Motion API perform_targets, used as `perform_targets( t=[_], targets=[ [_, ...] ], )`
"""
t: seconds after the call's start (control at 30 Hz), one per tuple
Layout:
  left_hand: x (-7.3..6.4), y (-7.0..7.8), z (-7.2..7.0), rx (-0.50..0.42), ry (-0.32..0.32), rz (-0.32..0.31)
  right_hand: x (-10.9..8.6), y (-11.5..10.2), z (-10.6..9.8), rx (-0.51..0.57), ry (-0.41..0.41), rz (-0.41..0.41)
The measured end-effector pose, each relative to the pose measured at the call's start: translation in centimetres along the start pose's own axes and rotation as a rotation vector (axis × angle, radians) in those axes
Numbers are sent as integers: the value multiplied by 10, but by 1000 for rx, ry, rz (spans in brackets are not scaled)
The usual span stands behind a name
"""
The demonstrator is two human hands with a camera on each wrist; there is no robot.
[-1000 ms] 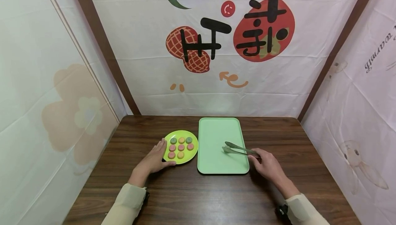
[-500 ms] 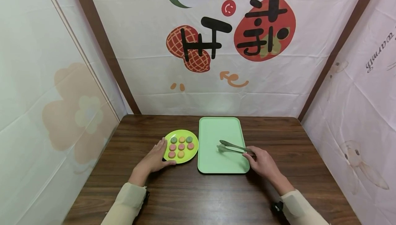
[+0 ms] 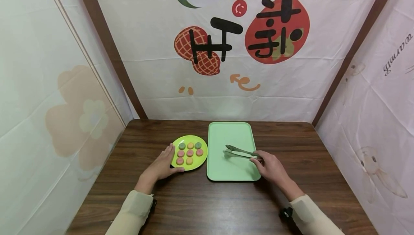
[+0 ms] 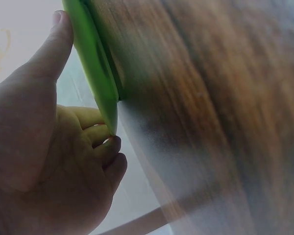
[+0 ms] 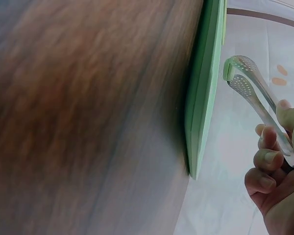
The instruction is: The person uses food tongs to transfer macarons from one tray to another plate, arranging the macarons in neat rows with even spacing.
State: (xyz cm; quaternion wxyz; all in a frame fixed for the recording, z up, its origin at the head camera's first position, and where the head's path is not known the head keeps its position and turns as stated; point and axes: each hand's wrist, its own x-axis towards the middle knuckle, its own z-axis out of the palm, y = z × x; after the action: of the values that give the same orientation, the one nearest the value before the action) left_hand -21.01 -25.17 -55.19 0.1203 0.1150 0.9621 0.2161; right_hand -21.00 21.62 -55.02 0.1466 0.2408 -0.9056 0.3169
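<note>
In the head view, my left hand lies along the left rim of a yellow-green round plate, fingers stretched and thumb at the near edge. The left wrist view shows the thumb and fingertips against the plate's rim. Several small macarons in pink, yellow and green sit on it in rows. My right hand holds metal tongs by the handle end, above the light green tray. The tongs' perforated tips stand apart and point left; they look greenish at the ends.
The tray stands right beside the plate on a dark wooden table. White printed cloth hangs behind the table and along both sides, with brown posts at the back corners.
My right hand has moved left with the tongs, whose tips have come further over the tray toward the plate. The left hand, plate and macarons have stayed in place.
</note>
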Motion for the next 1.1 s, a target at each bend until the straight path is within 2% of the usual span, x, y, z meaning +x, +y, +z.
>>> perform_targets(
  t=[0.2, 0.6, 1.1],
  targets=[
    [0, 0, -1, 0, 5, 6, 5, -4, 3, -7, 14, -23],
    [-1, 2, -1, 3, -5, -8, 12, -12, 8, 18, -7, -49],
    [0, 0, 1, 4, -2, -11, 20, -24, 20, 36, -19, -53]
  ],
)
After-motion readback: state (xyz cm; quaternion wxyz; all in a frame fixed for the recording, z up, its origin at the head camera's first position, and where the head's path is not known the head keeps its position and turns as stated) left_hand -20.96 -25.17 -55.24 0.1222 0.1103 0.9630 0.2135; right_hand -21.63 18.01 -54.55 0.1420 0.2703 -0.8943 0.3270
